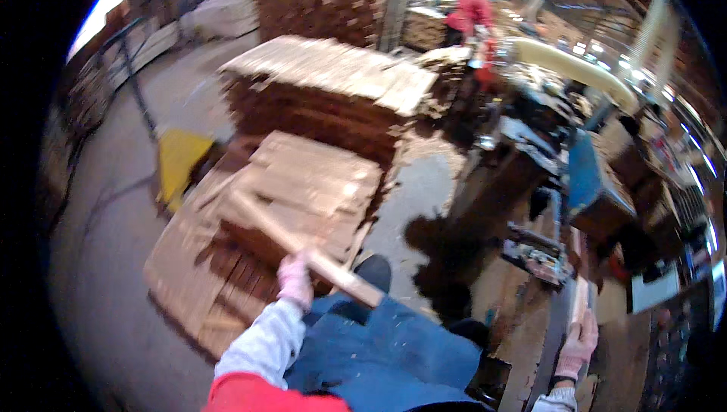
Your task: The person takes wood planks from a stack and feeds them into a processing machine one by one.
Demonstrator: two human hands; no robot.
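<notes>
My left hand (295, 279), in a pinkish work glove, is closed round a long wooden board (333, 269). That board slants from over the plank stack (303, 173) down to the front of my blue apron (386, 355). Far over on the right, my right hand (579, 342), gloved alike, grips the near end of a narrow wooden strip (581, 298). The strip lies along the bed of a woodworking machine (538, 257), pointing away from me. Motion blur hides the finer detail of both hands' fingers.
A taller stack of boards (326, 71) stands behind the near one. A yellow pallet jack (180, 162) is at the left. Further off, a person in red (473, 10) stands near a pale hose (575, 67). A blue machine housing (594, 177) rises at the right.
</notes>
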